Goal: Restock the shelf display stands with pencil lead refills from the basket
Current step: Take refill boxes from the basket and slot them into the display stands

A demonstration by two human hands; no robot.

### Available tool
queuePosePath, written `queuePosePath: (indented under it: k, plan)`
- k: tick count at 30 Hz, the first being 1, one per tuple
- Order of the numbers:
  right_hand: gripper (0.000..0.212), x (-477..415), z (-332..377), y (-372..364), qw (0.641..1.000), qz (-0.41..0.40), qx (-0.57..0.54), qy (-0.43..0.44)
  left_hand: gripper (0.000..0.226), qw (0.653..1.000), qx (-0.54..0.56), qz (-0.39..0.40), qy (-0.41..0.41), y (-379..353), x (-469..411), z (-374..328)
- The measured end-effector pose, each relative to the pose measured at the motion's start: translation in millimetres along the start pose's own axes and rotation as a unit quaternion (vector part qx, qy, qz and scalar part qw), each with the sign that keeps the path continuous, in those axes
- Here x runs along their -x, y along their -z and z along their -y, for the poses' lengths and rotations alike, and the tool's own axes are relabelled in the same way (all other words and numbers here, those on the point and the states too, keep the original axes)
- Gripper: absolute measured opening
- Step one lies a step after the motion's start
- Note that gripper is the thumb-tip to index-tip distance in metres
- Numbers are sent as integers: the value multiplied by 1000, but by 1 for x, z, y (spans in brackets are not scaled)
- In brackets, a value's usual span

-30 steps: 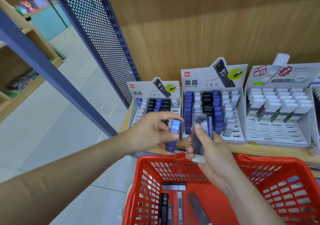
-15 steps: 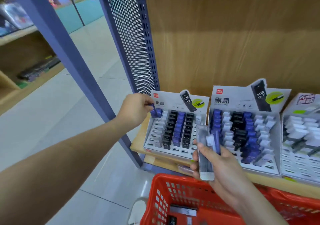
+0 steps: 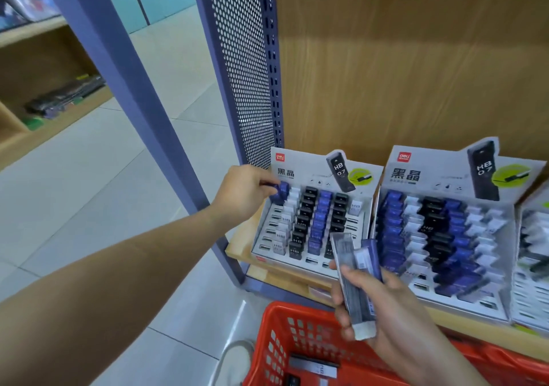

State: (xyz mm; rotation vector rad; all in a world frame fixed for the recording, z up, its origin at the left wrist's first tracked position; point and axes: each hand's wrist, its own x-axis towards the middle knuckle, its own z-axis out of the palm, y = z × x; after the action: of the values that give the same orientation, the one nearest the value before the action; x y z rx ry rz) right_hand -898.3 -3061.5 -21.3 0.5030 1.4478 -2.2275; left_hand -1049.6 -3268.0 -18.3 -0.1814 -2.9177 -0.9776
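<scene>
Above the basket [image 3: 297, 311], at the back-left corner of the left stand [image 3: 300, 164], the left hand [image 3: 242, 191] has brought its blue refill [image 3: 282, 191] over from beside the right hand [image 3: 386, 317] and pinches it over a slot, nearly seated I judge. The right hand grips spare refills [image 3: 353, 281].

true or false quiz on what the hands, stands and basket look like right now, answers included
1. The left hand pinches a blue refill at the back left corner of the left display stand. True.
2. The right hand holds nothing. False: it grips several refills.
3. The red basket sits on the shelf. False: it is below the shelf's front edge.
4. The right display stand card reads HB 0.7. True.
</scene>
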Motion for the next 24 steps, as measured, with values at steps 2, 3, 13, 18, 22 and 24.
queuePosePath:
  k: [2, 3, 13, 18, 22, 24]
  plan:
    - [48, 1, 0, 2, 1000, 6, 13, 1, 20, 1000, -17, 17, -15, -3, -1, 1]
    - [48, 2, 0, 4, 1000, 11, 20, 0, 22, 999, -30, 25, -22, -4, -2, 2]
    - [24, 8, 3, 9, 999, 15, 34, -7, 17, 987, -135, 12, -84, -16, -6, 4]
    - [13, 7, 5, 8, 995, 9, 100, 8, 14, 991, -111, -19, -78, -9, -7, -20]
    - [7, 5, 8, 10, 983, 5, 180, 39, 12, 973, 139, 170, -70, 11, 17, -81]
    - [4, 6, 11, 10, 977, 7, 206, 59, 17, 947, 122, 269, -130, 16, 33, -104]
